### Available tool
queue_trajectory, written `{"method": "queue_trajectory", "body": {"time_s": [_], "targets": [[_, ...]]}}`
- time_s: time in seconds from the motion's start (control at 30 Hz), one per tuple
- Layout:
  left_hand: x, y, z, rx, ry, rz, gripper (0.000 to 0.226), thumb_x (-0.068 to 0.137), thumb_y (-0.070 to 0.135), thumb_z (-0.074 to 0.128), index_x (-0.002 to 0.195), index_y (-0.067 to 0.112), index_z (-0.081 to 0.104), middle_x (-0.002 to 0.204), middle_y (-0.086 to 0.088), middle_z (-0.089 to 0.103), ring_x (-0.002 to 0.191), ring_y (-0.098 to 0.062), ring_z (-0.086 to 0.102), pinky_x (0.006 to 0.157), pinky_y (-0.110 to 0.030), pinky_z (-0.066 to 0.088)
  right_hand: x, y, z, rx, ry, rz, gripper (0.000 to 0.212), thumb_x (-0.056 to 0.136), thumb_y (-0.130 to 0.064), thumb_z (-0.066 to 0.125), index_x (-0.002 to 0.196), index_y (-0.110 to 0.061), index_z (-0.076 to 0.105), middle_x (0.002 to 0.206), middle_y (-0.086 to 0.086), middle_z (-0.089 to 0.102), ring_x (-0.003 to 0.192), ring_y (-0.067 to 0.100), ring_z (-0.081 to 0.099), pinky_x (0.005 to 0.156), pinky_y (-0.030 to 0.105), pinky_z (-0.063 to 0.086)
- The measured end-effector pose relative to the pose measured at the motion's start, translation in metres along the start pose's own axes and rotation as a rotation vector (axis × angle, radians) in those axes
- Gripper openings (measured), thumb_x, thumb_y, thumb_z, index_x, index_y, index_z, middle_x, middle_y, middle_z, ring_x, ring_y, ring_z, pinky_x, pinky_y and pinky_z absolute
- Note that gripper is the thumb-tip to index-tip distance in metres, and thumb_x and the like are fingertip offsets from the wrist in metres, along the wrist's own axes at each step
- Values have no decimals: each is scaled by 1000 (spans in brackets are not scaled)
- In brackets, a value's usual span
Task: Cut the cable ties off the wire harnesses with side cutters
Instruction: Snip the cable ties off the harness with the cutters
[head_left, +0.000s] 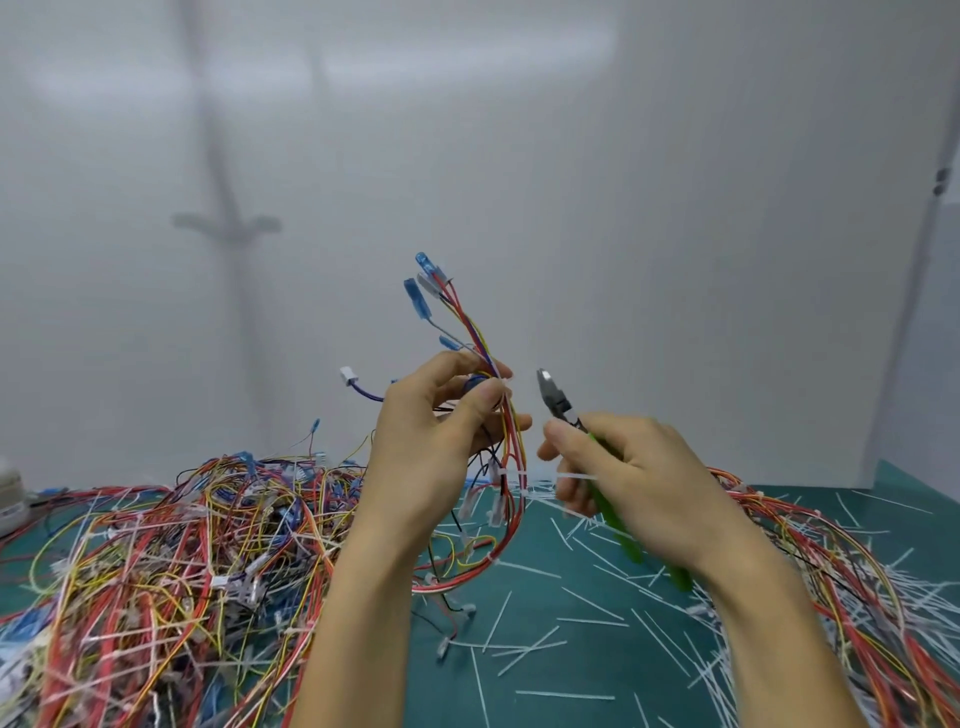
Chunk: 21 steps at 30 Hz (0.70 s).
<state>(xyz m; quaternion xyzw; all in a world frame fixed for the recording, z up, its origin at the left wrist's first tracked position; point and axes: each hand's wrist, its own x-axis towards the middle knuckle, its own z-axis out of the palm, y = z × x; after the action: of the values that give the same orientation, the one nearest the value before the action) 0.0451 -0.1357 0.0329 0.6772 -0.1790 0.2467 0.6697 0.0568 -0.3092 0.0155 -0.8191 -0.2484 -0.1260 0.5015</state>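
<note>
My left hand (436, 431) holds a wire harness (511, 452) upright above the table, thumb and fingers pinching the bundle where a white cable tie (501, 382) wraps it. Blue connectors (423, 280) stick up at its top and red, yellow and black loops hang below. My right hand (623, 478) grips side cutters (558, 402) by their green handles, steel jaws pointing up-left, a short gap to the right of the harness. A cut white tie strip (576, 476) lies across the fingers of that hand.
A big tangle of harnesses (171, 571) covers the left of the green mat (561, 665). Another pile (857, 597) lies at the right. Several cut white tie strips (597, 613) are scattered over the mat. A white wall stands close behind.
</note>
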Motion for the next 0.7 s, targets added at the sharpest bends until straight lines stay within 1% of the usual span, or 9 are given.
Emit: {"method": "queue_trajectory", "body": {"time_s": [0.1,0.2,0.27,0.4,0.5,0.53,0.6,0.63,0.7], "targets": [[-1,1,3,-11,5,-6,11,96,3,57,94,7,68,75,-4,69,65,-14,73,62,-22,58,0,-3,2,-34,-21,-45,48,91,-55,46,78,-15,69,68,2,70,60,13,67,63,27,55],[-2,3,7,-8,-9,-14,16,95,2,58,88,12,68,69,3,70,57,-8,67,58,-18,55,0,-6,6,-60,-15,-77,64,83,-66,38,72,-10,66,66,3,69,59,13,66,64,31,54],[-3,4,9,10,-14,-15,16,96,3,58,88,12,68,71,1,71,57,-8,67,58,-17,55,0,-6,6,-73,-7,-81,64,85,-66,36,69,-11,66,65,2,69,58,12,65,63,30,52],[-3,5,11,26,-20,-21,13,96,4,58,89,11,67,74,-3,67,56,-6,67,59,-16,54,0,-6,5,-91,19,-90,61,89,-61,36,63,-12,62,59,2,66,51,10,61,55,20,46],[-3,4,12,44,-20,-28,12,95,6,59,90,12,67,77,-5,66,58,-6,66,60,-17,55,-1,-8,5,-109,37,-86,62,90,-59,36,62,-10,60,56,4,63,46,8,58,51,17,44],[-2,3,12,47,-16,-30,12,95,6,59,89,13,67,75,-4,66,58,-7,66,60,-17,55,-1,-8,5,-112,37,-79,62,90,-59,37,63,-8,59,56,4,62,45,8,57,51,18,44],[-2,3,12,51,-8,-35,12,94,7,60,88,14,68,70,2,66,58,-9,67,59,-17,55,-1,-9,4,-129,35,-68,65,88,-62,36,67,-5,59,57,8,60,45,10,57,52,28,48],[-2,2,13,54,-3,-37,12,94,7,61,87,14,68,68,4,66,58,-9,67,59,-17,55,-1,-10,4,-150,39,-67,67,87,-64,35,68,-4,58,58,10,59,46,14,56,55,35,50],[-2,1,14,68,15,-39,12,94,9,62,88,16,68,68,4,67,59,-8,67,60,-18,55,-1,-10,5,-205,67,-70,65,90,-63,37,66,-6,56,57,14,57,52,24,54,59,42,47]]}}
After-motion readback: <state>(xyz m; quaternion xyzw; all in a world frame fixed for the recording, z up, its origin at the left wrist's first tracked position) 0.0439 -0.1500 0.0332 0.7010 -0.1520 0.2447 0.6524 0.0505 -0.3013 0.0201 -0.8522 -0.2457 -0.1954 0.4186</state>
